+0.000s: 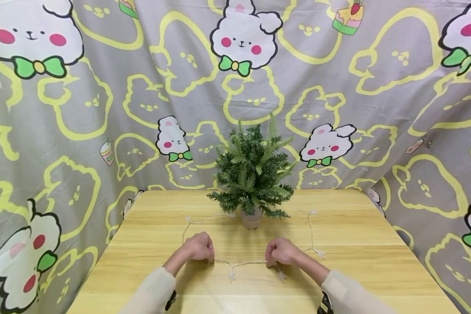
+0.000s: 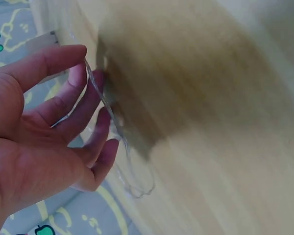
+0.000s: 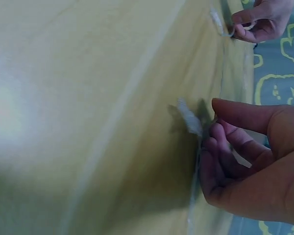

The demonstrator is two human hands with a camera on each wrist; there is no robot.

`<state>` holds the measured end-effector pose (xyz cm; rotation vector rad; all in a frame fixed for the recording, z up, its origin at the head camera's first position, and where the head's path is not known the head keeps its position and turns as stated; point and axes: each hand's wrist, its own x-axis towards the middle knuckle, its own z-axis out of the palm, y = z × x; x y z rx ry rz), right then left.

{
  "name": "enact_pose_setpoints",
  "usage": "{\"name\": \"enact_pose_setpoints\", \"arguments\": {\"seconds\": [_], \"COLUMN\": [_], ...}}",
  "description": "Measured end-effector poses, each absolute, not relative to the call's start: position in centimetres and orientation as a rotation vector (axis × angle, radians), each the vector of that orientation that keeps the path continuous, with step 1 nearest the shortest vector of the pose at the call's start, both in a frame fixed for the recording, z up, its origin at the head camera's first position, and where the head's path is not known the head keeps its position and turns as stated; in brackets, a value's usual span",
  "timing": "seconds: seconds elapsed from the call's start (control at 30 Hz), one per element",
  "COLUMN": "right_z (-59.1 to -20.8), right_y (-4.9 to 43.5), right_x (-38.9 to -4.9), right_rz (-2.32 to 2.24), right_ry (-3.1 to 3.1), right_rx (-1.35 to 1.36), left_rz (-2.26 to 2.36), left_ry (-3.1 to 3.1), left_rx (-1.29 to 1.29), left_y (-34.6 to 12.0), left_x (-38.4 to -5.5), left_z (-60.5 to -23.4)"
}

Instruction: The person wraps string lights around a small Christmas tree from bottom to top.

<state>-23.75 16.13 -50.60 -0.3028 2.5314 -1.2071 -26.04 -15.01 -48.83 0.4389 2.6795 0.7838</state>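
A clear string of star lights (image 1: 251,262) lies across the wooden table in front of a small artificial Christmas tree (image 1: 252,170). My left hand (image 1: 200,247) pinches its thin wire (image 2: 104,100) between thumb and index finger, the other fingers loosely bent. To the right, my right hand (image 1: 281,251) pinches another part of the wire, near a star-shaped light (image 3: 188,118). One star (image 1: 232,276) hangs off the stretch between both hands. The string runs back on both sides toward the tree, and part of it is hidden behind my hands.
The tree stands in a pale pot (image 1: 251,219) near the table's back edge. More stars lie at the left (image 1: 188,219) and right (image 1: 320,254). A grey curtain (image 1: 196,100) with rabbit drawings hangs behind and beside the table (image 1: 357,226).
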Motion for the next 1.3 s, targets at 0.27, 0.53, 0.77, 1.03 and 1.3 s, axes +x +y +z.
{"name": "enact_pose_setpoints", "arguments": {"seconds": [0.27,0.53,0.77,1.03,1.3], "right_z": [-48.3,-44.6,-41.6,-38.5,-36.0], "right_y": [17.0,18.4,19.2,20.6,21.6], "right_x": [-24.1,-24.4,-23.9,-23.5,-23.9], "right_rz": [-1.15,-1.106,-1.118,-1.087,-0.954], "right_ry": [2.523,2.512,2.492,2.494,2.546], "right_rx": [-0.301,-0.365,-0.472,-0.545,-0.524], "left_rz": [0.881,0.848,0.855,0.891,0.857], "left_ry": [2.559,2.561,2.574,2.626,2.65], "left_rx": [0.542,0.708,0.791,0.73,0.682], "left_y": [-15.6,-15.9,-16.8,-18.1,-19.1], "left_x": [-26.9,-27.5,-28.0,-28.3,-28.2], "left_z": [-47.5,-44.6,-42.1,-40.4,-38.7]}}
